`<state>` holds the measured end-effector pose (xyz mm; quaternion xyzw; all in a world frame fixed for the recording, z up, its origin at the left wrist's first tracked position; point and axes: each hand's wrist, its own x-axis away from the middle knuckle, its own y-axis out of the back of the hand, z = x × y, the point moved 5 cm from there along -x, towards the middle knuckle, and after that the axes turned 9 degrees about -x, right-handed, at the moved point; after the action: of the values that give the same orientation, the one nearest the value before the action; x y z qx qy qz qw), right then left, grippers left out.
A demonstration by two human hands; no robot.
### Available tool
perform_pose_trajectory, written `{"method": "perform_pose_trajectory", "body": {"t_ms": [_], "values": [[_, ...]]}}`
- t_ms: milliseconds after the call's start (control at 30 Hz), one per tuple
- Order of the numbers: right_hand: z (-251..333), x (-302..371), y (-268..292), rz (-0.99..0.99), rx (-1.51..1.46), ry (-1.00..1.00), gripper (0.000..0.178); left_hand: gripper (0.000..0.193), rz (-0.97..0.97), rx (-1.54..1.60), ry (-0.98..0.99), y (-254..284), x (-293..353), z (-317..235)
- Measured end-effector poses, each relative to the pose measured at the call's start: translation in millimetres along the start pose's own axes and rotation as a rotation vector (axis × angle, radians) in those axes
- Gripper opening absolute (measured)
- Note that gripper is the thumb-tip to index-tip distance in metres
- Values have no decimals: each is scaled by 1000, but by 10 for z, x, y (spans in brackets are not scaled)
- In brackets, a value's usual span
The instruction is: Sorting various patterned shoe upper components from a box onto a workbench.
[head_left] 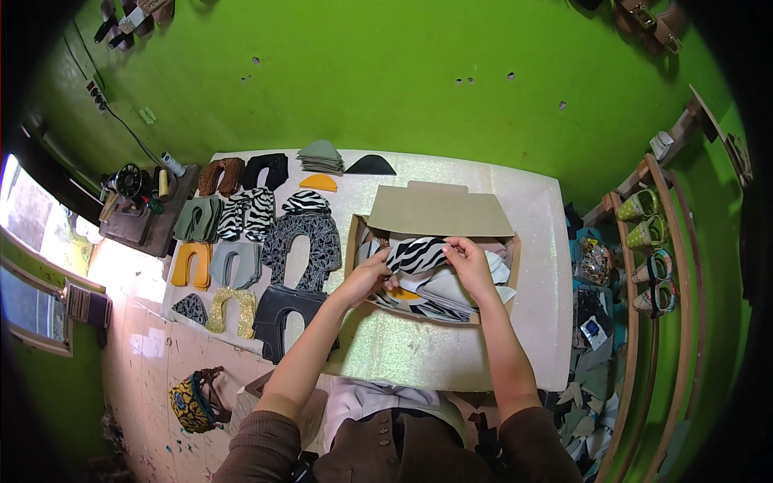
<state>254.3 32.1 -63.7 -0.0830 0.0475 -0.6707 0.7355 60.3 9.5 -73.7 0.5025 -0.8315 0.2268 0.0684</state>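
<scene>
Both hands are over an open cardboard box [350, 249] on the white table. Between them a black-and-white zebra-print cut piece [417, 257] is held by its two ends. My left hand [369, 278] grips its left end, and the fingers of my right hand [469, 259] pinch the right end. Underneath, the box is filled with loose cut pieces, among them a pale grey stack [447, 296] and a yellow-orange piece [404, 294]. The raised flap [439, 211] of the box leans back at its far side.
Stacks of U-shaped pieces cover the table's left side, such as black-grey patterned [278, 241], dark grey [272, 310] and gold glitter ones [231, 314]. Grey-green pieces [320, 157] lie farther back. A sewing machine [129, 181] stands left; a wooden shoe rack [680, 298] stands right.
</scene>
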Motion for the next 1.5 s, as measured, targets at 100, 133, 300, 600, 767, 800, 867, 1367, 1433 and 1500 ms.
{"method": "perform_pose_trajectory", "body": {"t_ms": [100,133,300,600,767,800,867,1367,1433,1500], "values": [[-16,-6,97,-97,267,76,18,38,-41,2,-8,-12,15,-6],[9,2,114,-125,352,108,18,35,-33,-34,-21,-5,11,-5],[124,57,124,-228,495,161,22,29,-13,-108,-42,-32,-4,-14],[174,92,21,-14,-102,-74,16,38,6,54,-22,-29,-27,16],[57,85,-37,-29,75,-25,15,54,-78,87,-17,-205,-7,-100],[49,81,-32,-61,202,46,15,54,-76,86,-17,-203,-16,-88],[205,116,-134,-101,455,188,14,49,5,73,-38,-181,-26,-48],[340,227,-318,-70,645,362,10,20,50,-266,-14,-175,86,-67],[363,225,-310,-30,644,388,10,20,64,-316,-33,-197,96,-87],[382,223,-318,8,643,413,10,20,107,-257,9,-217,95,-58]]}}
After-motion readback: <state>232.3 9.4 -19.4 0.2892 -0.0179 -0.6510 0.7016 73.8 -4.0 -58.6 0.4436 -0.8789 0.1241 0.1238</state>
